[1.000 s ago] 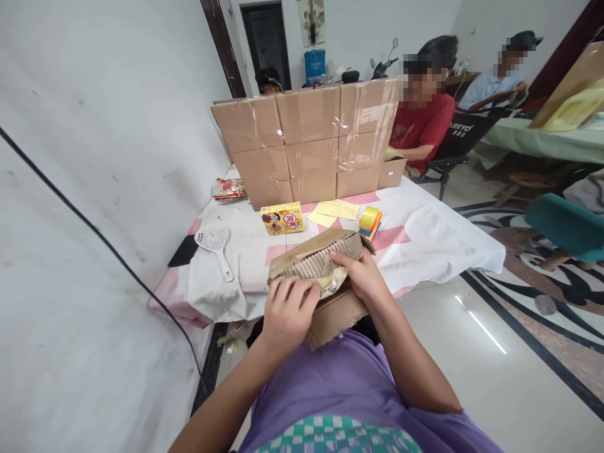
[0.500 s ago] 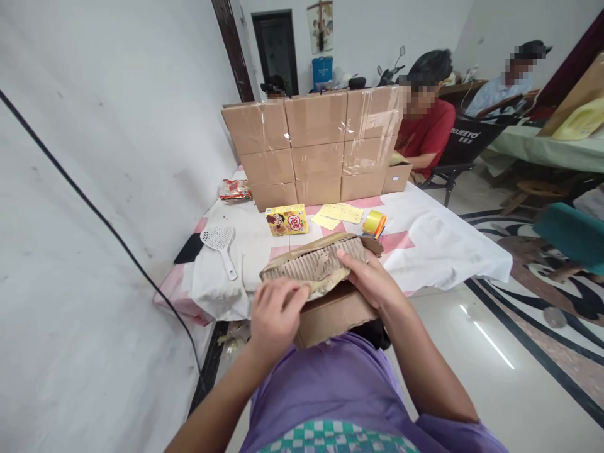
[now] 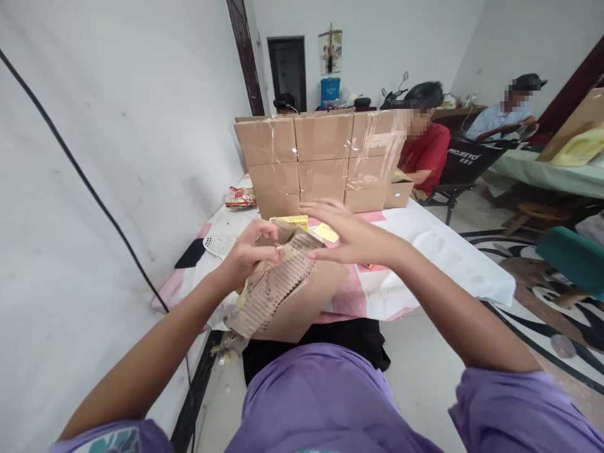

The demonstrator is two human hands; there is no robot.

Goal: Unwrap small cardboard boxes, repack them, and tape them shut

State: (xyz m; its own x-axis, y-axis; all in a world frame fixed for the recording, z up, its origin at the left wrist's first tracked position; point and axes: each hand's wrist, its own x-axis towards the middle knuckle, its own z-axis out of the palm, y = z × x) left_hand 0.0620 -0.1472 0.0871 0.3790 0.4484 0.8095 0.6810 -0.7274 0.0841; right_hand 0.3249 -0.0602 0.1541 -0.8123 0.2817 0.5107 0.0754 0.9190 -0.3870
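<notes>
The cardboard (image 3: 278,289) has swung up from lying flat at the lap to a steep tilt, and both hands have risen with it. A white scoop (image 3: 217,245) lies on the counter (image 3: 443,251), partly hidden by the left hand (image 3: 248,255), which pinches the cardboard's upper edge. The sheet hangs ribbed side out before the counter's near edge. A yellow carton (image 3: 290,219) peeks above it, with stacked boxes (image 3: 321,157) behind. The right hand (image 3: 353,239) is released, its fingers spread and its thumb just beside the top edge.
</notes>
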